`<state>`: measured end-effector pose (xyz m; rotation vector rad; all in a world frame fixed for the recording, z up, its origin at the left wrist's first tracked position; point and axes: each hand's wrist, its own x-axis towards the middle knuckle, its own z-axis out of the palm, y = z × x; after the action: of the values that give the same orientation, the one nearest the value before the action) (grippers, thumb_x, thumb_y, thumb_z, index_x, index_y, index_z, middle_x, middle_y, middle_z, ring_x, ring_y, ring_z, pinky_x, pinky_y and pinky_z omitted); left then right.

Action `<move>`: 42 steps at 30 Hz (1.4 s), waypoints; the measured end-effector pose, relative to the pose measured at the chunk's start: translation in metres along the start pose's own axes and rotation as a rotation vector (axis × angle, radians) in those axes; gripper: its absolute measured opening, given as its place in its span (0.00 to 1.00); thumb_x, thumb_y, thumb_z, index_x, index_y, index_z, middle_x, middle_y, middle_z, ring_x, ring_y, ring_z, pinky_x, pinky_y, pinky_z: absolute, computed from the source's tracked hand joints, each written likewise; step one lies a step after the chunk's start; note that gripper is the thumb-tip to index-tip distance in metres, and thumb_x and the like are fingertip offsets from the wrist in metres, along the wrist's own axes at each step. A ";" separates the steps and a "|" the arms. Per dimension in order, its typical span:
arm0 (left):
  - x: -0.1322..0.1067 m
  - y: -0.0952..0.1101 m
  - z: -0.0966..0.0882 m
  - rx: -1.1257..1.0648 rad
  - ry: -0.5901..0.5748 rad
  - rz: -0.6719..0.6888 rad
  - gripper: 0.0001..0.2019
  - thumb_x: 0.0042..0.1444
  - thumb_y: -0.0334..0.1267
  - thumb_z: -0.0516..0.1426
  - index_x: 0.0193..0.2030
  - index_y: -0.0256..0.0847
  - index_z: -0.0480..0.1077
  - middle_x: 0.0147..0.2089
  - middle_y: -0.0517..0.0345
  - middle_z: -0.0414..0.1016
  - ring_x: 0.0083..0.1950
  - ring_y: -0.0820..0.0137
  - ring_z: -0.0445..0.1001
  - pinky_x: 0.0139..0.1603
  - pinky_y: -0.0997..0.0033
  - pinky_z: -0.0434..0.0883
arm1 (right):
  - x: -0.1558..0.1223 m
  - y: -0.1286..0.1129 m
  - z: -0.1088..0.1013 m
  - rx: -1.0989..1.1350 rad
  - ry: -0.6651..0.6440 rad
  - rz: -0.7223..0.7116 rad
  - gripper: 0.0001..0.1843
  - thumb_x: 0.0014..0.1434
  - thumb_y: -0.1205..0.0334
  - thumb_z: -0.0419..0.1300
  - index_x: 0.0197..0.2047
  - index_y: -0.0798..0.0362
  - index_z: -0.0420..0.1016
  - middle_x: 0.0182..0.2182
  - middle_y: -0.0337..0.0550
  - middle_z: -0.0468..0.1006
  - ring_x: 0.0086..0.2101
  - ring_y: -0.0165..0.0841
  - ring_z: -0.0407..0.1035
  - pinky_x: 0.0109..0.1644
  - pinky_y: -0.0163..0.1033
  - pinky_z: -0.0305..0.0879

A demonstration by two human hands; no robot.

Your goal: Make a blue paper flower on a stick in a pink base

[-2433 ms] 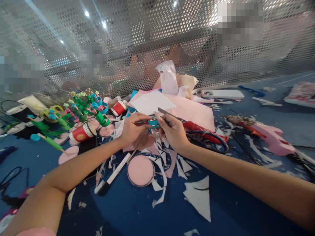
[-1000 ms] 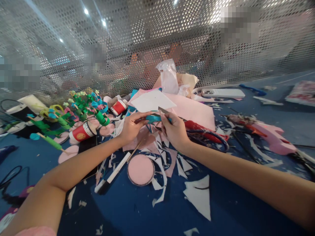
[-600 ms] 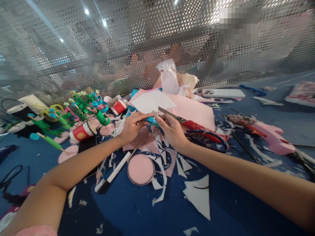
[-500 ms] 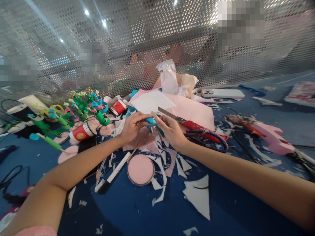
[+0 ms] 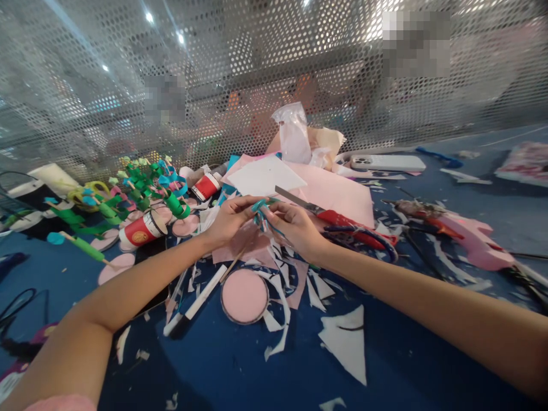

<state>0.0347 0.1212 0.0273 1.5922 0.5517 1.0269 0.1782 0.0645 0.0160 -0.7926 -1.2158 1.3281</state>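
A small twisted blue-teal strip (image 5: 259, 209), perhaps paper, is pinched between both hands above the pile of scraps. My left hand (image 5: 229, 220) is closed on its left side, thumb and fingertips together. From the right, my right hand (image 5: 298, 228) grips the same strip, whose tail runs under the fingers. Scissors (image 5: 342, 220) with red and dark handles lie just beyond my right hand. Below the hands are a pink disc (image 5: 245, 295) with a dark rim, a thin wooden stick (image 5: 234, 264) and a white marker (image 5: 206, 292).
Green paper stick models (image 5: 141, 191) and a red-and-white cup (image 5: 143, 229) stand at left. Pink and white sheets (image 5: 338, 188) lie behind the hands. A pink glue gun (image 5: 473, 237) and a phone (image 5: 387, 163) are at right. White scraps (image 5: 346, 342) litter the blue table; perforated metal (image 5: 205, 108) rises behind.
The blue-teal strip has turned and bunched up between the fingertips. My left fingers have shifted slightly around it; both arms stay nearly in place.
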 end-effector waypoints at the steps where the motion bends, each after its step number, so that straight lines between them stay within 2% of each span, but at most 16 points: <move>1: 0.000 0.000 0.000 0.008 -0.008 -0.012 0.18 0.40 0.51 0.66 0.36 0.44 0.78 0.37 0.56 0.80 0.39 0.70 0.74 0.41 0.71 0.71 | 0.000 0.000 0.000 -0.005 0.008 -0.009 0.25 0.43 0.43 0.66 0.31 0.54 0.64 0.15 0.28 0.64 0.13 0.19 0.50 0.15 0.30 0.42; 5: -0.001 0.000 0.000 0.083 -0.029 0.007 0.18 0.45 0.54 0.62 0.38 0.45 0.78 0.33 0.57 0.76 0.36 0.71 0.72 0.37 0.73 0.70 | 0.000 0.000 0.000 -0.030 0.010 -0.048 0.22 0.44 0.46 0.67 0.30 0.54 0.64 0.17 0.28 0.65 0.14 0.18 0.51 0.16 0.30 0.43; 9: -0.002 -0.002 -0.004 0.190 -0.065 0.082 0.21 0.50 0.57 0.57 0.43 0.46 0.77 0.38 0.56 0.72 0.37 0.72 0.70 0.37 0.73 0.70 | -0.001 0.000 -0.001 -0.074 0.032 -0.093 0.21 0.45 0.46 0.66 0.29 0.54 0.65 0.18 0.30 0.66 0.15 0.19 0.51 0.16 0.30 0.43; 13: -0.003 -0.001 -0.007 0.349 -0.094 0.208 0.24 0.52 0.59 0.52 0.42 0.45 0.77 0.40 0.53 0.68 0.44 0.67 0.68 0.49 0.66 0.68 | 0.000 0.001 0.000 -0.056 0.038 -0.148 0.21 0.45 0.45 0.65 0.26 0.54 0.66 0.18 0.31 0.65 0.17 0.20 0.54 0.18 0.30 0.47; 17: -0.005 0.000 -0.006 0.467 -0.143 0.278 0.25 0.53 0.60 0.51 0.42 0.44 0.77 0.46 0.50 0.67 0.52 0.63 0.66 0.59 0.58 0.62 | 0.001 0.002 -0.001 -0.055 0.044 -0.184 0.20 0.43 0.47 0.67 0.25 0.54 0.69 0.21 0.35 0.69 0.22 0.23 0.61 0.24 0.31 0.58; 22: -0.007 0.001 -0.005 0.419 -0.221 0.266 0.17 0.52 0.55 0.55 0.36 0.46 0.78 0.53 0.50 0.68 0.58 0.62 0.66 0.64 0.56 0.59 | 0.001 0.004 0.000 -0.005 0.038 -0.142 0.20 0.40 0.46 0.68 0.24 0.54 0.70 0.22 0.35 0.71 0.24 0.25 0.64 0.29 0.32 0.61; 27: -0.007 0.002 -0.005 0.379 -0.261 0.255 0.18 0.53 0.53 0.56 0.43 0.47 0.77 0.53 0.50 0.74 0.60 0.61 0.66 0.65 0.56 0.58 | 0.002 0.003 0.000 0.011 0.050 -0.143 0.23 0.39 0.44 0.68 0.27 0.56 0.72 0.24 0.37 0.73 0.25 0.24 0.64 0.31 0.32 0.62; 31: -0.008 0.000 -0.003 0.271 -0.283 0.165 0.19 0.54 0.51 0.56 0.48 0.44 0.75 0.54 0.50 0.74 0.60 0.61 0.67 0.65 0.58 0.58 | 0.003 0.002 -0.002 0.000 0.091 -0.146 0.25 0.38 0.42 0.68 0.27 0.56 0.72 0.23 0.36 0.71 0.24 0.22 0.61 0.29 0.31 0.60; 35: -0.011 0.004 0.003 0.152 -0.249 0.060 0.19 0.52 0.49 0.59 0.49 0.45 0.74 0.54 0.52 0.75 0.60 0.61 0.69 0.65 0.61 0.59 | 0.002 0.001 -0.002 -0.001 0.102 -0.130 0.26 0.37 0.42 0.69 0.27 0.57 0.71 0.23 0.37 0.72 0.25 0.23 0.62 0.29 0.30 0.59; 38: -0.012 0.010 0.009 0.005 -0.209 -0.027 0.22 0.48 0.46 0.62 0.51 0.45 0.73 0.51 0.54 0.77 0.59 0.62 0.70 0.64 0.61 0.60 | 0.002 -0.001 0.000 0.006 0.074 -0.108 0.26 0.36 0.41 0.69 0.25 0.56 0.69 0.20 0.34 0.68 0.22 0.22 0.59 0.24 0.30 0.55; 42: -0.013 0.014 0.014 -0.109 -0.167 -0.076 0.18 0.43 0.43 0.66 0.43 0.44 0.77 0.46 0.56 0.79 0.56 0.64 0.72 0.63 0.63 0.62 | 0.001 -0.002 0.002 0.040 0.056 -0.039 0.28 0.36 0.40 0.69 0.23 0.55 0.63 0.14 0.29 0.59 0.15 0.19 0.50 0.16 0.29 0.45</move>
<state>0.0375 0.0991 0.0363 1.5318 0.4317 0.8445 0.1771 0.0648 0.0183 -0.7694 -1.1516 1.2861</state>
